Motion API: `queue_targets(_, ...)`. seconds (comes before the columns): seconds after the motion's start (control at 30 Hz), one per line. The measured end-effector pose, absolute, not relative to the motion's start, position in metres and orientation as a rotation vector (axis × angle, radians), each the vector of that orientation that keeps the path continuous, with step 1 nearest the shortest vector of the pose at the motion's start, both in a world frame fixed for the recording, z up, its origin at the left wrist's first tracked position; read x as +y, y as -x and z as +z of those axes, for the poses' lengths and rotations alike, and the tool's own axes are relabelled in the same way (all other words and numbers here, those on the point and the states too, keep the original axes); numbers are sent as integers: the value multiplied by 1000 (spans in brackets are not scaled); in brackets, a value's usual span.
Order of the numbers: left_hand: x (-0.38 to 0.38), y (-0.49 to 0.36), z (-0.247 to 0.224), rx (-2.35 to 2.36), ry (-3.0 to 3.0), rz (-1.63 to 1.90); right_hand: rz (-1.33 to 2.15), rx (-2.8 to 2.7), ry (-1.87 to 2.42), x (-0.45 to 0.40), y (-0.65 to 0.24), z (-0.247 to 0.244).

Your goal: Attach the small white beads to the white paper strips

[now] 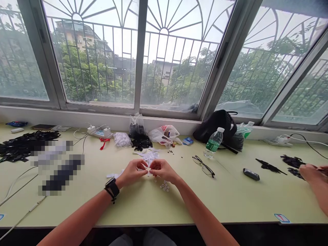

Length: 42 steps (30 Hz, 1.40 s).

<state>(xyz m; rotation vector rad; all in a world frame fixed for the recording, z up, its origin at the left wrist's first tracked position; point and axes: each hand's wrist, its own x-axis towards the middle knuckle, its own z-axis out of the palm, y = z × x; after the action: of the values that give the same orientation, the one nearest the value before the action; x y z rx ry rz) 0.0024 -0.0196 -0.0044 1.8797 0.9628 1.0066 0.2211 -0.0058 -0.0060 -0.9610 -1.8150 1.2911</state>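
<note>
My left hand (133, 173), with a black watch on the wrist, is closed in a pinch at the middle of the table. Facing it, my right hand (162, 170) pinches too, and the fingertips of both nearly meet. A tiny white piece (148, 174) shows between them; its shape and which hand grips it are too small to tell. Just beyond the hands lie white strips (150, 156), with another white strip (112, 175) beside my left hand. Several small white round pieces (164, 186) are scattered below my right hand.
Glasses (203, 166), a water bottle (214, 143) and a black device (251, 174) stand or lie to the right. Another person's hand (311, 172) is at the far right near black pieces. Black strips (28, 143) and cables lie left; bags (164, 135) line the window side.
</note>
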Motion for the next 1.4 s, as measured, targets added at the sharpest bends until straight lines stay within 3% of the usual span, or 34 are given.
queue_targets(0.8, -25, -3, -11, 1017, -2199, 958, 701, -2079, 1018, -4, -226, 0)
queue_targets(1.4, -30, -6, -8, 1041, -2197, 951, 1071, -2402, 994, -5, -252, 12)
